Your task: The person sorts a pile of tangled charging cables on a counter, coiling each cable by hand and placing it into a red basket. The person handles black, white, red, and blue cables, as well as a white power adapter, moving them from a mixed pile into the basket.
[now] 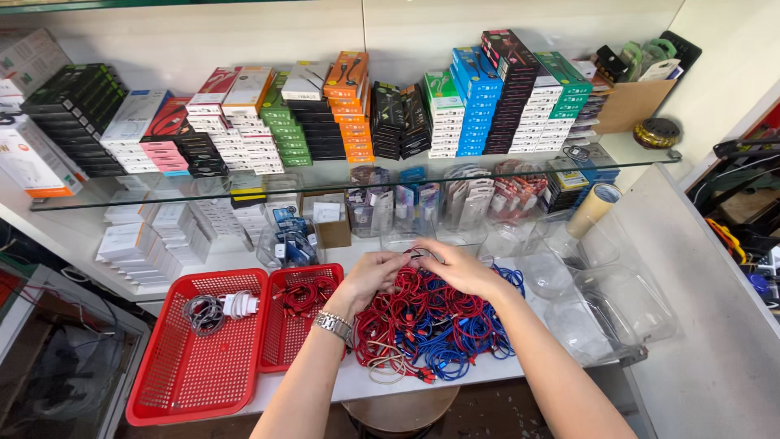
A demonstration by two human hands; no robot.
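Red and blue cables (pixel 435 321) lie heaped on the white counter (pixel 382 382), at six o'clock below the glass shelf (pixel 487 172). Both hands meet at the heap's twelve o'clock edge: the left hand (pixel 372 276) and right hand (pixel 455 267) pinch one dark cable end (pixel 416 254) between them, lifted free of the tangle. Two red baskets (pixel 203 366) sit at nine o'clock.

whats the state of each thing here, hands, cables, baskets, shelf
left hand: on the cable pile, pinching a cable
right hand: on the pile, fingers curled on the same cable
cable pile: red and blue, tangled
large red basket: holds a grey cable and a white charger
small red basket: holds red cables
glass shelf: stacked with boxes
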